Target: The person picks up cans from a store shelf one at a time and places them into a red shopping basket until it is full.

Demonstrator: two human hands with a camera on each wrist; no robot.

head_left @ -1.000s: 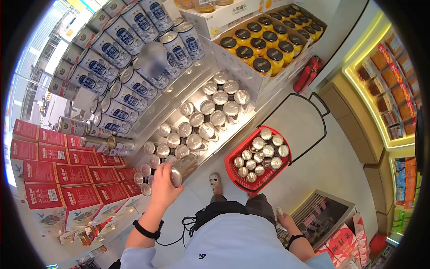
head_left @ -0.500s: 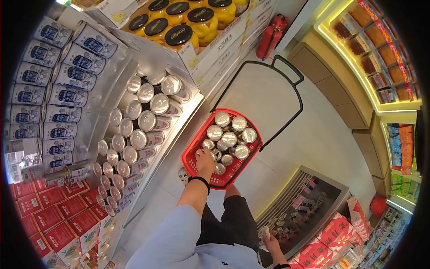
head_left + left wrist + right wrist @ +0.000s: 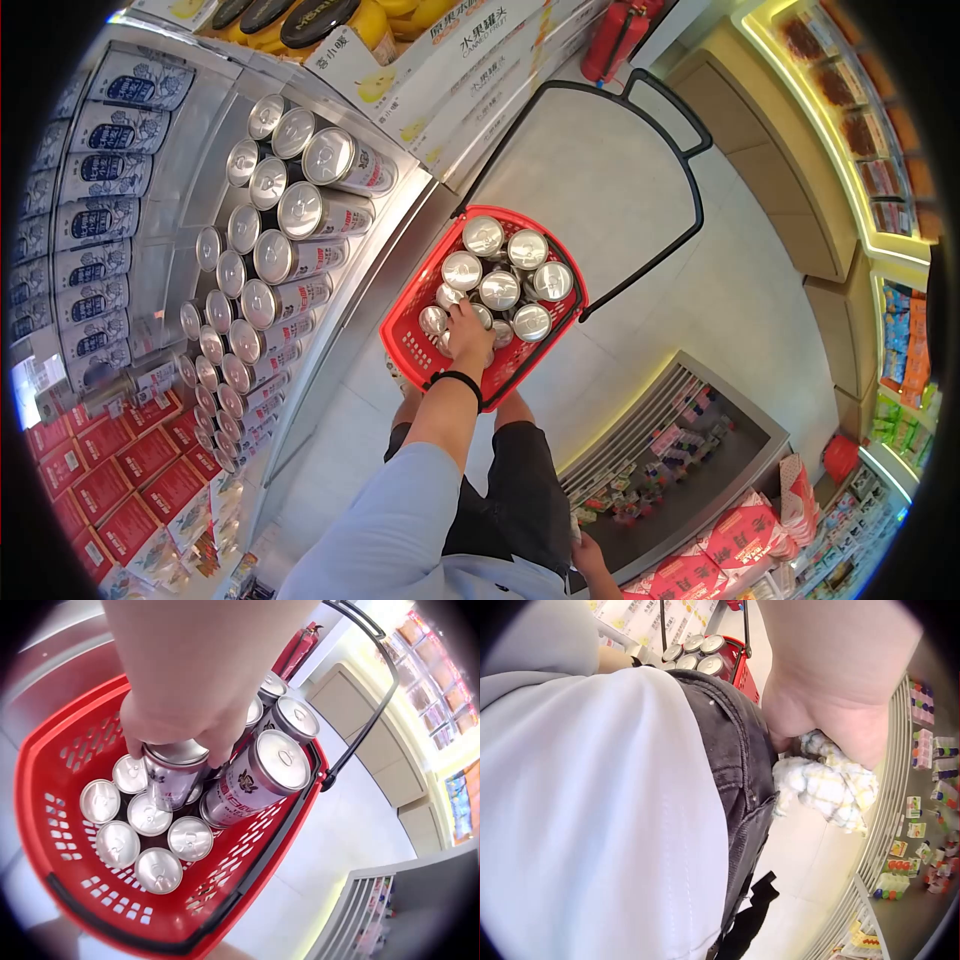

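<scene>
My left hand (image 3: pixel 469 335) reaches into the red basket (image 3: pixel 405 318). In the left wrist view its fingers grip the top of a silver can (image 3: pixel 171 789), held upright over a lower layer of cans (image 3: pixel 149 814). Taller-standing cans, one of them tilted (image 3: pixel 259 776), lie beside it toward the basket's right side. The right hand (image 3: pixel 829 724) hangs by the right hip and holds a crumpled checked cloth (image 3: pixel 829 787); in the head view that hand (image 3: pixel 590 556) is partly cut off by the body.
Rows of silver cans (image 3: pixel 277 257) stand on a lit shelf at the left, with red boxes (image 3: pixel 130 465) below. Jar cartons (image 3: pixel 470 75) and a red extinguisher (image 3: pixel 617 40) are at the top. The basket's black handle (image 3: pixel 697 190) leans out right, above a low display case (image 3: pixel 765 440).
Over the last second my left hand has moved from the shelf into the basket with a can. The head view has shifted nearer the basket. The right hand stays low by the body.
</scene>
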